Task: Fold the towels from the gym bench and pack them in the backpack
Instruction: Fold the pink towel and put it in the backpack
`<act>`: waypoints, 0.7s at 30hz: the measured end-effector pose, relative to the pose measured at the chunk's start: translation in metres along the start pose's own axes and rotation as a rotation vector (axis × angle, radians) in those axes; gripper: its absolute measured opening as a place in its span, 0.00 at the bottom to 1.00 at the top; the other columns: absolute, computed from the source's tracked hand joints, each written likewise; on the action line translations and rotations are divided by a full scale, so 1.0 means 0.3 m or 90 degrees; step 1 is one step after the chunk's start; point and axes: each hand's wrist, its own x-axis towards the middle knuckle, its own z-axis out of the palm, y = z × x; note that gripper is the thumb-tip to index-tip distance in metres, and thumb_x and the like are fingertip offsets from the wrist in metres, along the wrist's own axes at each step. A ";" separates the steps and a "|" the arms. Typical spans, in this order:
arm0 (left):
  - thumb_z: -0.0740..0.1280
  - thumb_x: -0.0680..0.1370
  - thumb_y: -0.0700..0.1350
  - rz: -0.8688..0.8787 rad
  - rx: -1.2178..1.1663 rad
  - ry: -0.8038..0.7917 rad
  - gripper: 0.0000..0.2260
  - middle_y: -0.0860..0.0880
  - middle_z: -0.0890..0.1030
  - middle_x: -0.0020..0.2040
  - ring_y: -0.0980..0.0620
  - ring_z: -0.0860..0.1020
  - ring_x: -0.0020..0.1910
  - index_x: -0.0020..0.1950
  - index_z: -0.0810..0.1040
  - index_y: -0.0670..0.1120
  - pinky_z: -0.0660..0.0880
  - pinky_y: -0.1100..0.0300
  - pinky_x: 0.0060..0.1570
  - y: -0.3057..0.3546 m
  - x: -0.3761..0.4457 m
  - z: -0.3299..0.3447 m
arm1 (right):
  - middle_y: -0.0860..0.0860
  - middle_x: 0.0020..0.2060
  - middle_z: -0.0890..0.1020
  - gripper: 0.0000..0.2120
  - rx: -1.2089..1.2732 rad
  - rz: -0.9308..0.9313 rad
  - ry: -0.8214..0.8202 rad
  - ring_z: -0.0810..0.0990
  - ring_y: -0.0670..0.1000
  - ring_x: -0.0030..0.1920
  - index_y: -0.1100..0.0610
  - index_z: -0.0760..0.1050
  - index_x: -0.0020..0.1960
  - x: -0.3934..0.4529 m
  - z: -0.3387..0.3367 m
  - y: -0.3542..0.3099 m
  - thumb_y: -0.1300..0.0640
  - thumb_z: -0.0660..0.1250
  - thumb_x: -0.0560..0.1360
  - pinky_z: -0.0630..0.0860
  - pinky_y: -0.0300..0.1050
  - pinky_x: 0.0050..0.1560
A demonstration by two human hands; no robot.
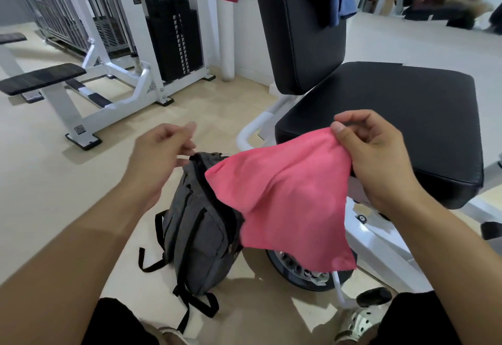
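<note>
Head view: right hand pinches pink towel by one top corner; it hangs down-left over the backpack mouth. Left hand, fingers loosely curled and holding nothing, is nearer the free corner beside the bench.

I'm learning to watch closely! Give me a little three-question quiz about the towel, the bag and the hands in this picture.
1. True or false: the right hand pinches the pink towel.
2. Where does the grey backpack stand? A) on the bench seat B) on the floor beside the gym bench C) on the person's lap
3. Fill in: the left hand holds ____ of the towel.

Key
1. True: thumb and fingers grip its top corner, and it hangs unfolded.
2. B
3. None: it is near the backpack's open top, apart from the towel.
</note>
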 end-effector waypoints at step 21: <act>0.72 0.79 0.51 0.166 0.150 -0.476 0.09 0.50 0.79 0.37 0.55 0.75 0.38 0.41 0.79 0.49 0.73 0.62 0.42 0.010 -0.160 0.158 | 0.44 0.34 0.81 0.07 -0.023 -0.048 -0.345 0.77 0.43 0.34 0.55 0.83 0.51 -0.081 0.063 -0.042 0.55 0.71 0.75 0.73 0.33 0.35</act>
